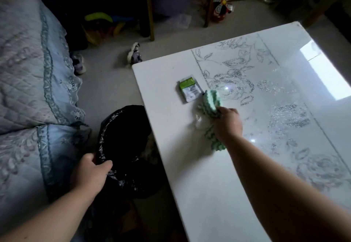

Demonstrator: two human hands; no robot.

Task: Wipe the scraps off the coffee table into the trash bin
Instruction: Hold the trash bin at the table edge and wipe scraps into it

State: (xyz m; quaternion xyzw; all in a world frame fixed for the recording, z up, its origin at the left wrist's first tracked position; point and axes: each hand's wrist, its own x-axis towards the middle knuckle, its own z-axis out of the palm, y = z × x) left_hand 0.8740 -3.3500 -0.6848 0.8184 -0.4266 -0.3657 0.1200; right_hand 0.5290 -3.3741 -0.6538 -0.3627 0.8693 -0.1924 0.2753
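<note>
While the coffee table (218, 175) fills the right half of the view, a sofa (28, 89) with a quilted blue cover is seen along the left, and the trash bin (123, 146), lined with a black bag, is placed on the floor between them, just beside the table's left edge. Two small shoes (135, 53) are seen on the floor beyond the table's far corner, with toys under a wooden-legged piece of furniture farther back. On the white tabletop, a green-and-white packet (190, 89) lies flat near the left edge, with nothing between it and that edge. Crumpled white scraps (199, 121) lie just beside the cloth (211, 101), on its bin side. The right hand (228, 123) is extended over the table, palm down, and is closed around the green-and-white striped cloth, which is pressed to the surface just right of the packet. The left hand (89, 173) is lowered beside the sofa and is clamped on the near rim of the bin, thumb over the bag.
</note>
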